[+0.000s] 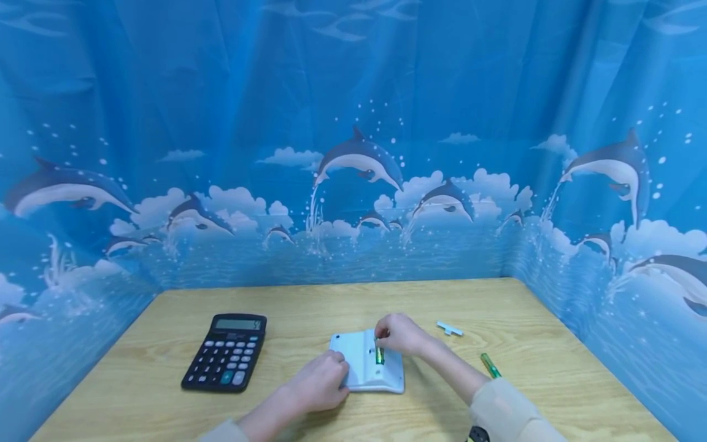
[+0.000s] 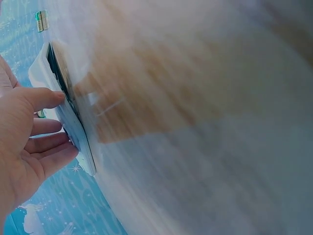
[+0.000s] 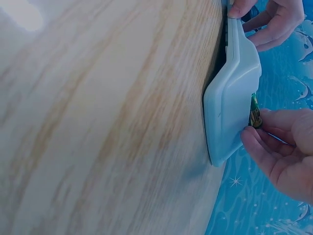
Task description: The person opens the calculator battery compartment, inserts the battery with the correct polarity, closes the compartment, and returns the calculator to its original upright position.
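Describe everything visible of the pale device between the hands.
The pale device is whitish-blue, smooth and plastic-looking, with rounded corners, a thinner left part and a thicker, raised right part. A small dark spot marks its far left corner. It lies back up on the table, its front hidden; a dark gap shows beneath part of it. The left hand holds its near left corner. The right hand pinches a green battery at the raised part.
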A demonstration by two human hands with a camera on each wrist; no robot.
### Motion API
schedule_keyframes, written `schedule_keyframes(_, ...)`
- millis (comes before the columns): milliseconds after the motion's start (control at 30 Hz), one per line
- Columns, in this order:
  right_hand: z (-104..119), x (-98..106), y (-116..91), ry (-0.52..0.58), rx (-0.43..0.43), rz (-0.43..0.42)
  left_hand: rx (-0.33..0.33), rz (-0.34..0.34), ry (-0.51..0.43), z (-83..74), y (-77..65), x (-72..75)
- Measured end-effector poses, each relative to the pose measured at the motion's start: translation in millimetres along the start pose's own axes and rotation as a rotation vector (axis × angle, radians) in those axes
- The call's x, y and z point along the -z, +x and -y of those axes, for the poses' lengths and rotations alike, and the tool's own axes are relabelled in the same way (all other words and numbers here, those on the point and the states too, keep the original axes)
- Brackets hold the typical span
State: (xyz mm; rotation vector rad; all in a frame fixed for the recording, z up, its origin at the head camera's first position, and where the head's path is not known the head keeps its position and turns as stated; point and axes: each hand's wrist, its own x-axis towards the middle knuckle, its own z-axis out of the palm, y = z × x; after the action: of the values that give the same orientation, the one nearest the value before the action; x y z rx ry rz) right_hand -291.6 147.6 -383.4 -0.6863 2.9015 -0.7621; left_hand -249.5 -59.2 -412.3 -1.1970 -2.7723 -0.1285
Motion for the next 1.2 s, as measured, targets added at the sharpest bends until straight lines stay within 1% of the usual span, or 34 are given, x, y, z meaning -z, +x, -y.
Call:
schedule_keyframes(167,1.2,1.4,-1.7,0.004,0.019,-0.005,0.001,-0.015,0.04,-0.8,0.3,-2.5)
schedule_keyframes(300,0.1,-0.9,-0.2,0.022,0.003,-0.004,0.007,-0.03,0.056,-2.0,0.5,-4.1)
schedule_keyframes(500,-0.1,-2.7,1.7,0.01,-0.015,-0.009,0.014,-0.035,0.058,-3.5,1.2,-2.5)
schedule_keyframes(833,-0.4,-3.4,2.8,0.003,0.004,-0.012,0.021,-0.036,0.08,-4.8,2.5,-2.4)
schedule_keyframes(1100,-0.8,-4.3,2.6,0.003,0.002,-0.014,0.034,-0.03,0.078,-6.4,2.9,-2.6)
schedule_keyframes(1200,-1.0,-3.8,2.3,-0.001,0.006,-0.014,0.029,-0.034,0.075,-6.5,3.1,-2.2)
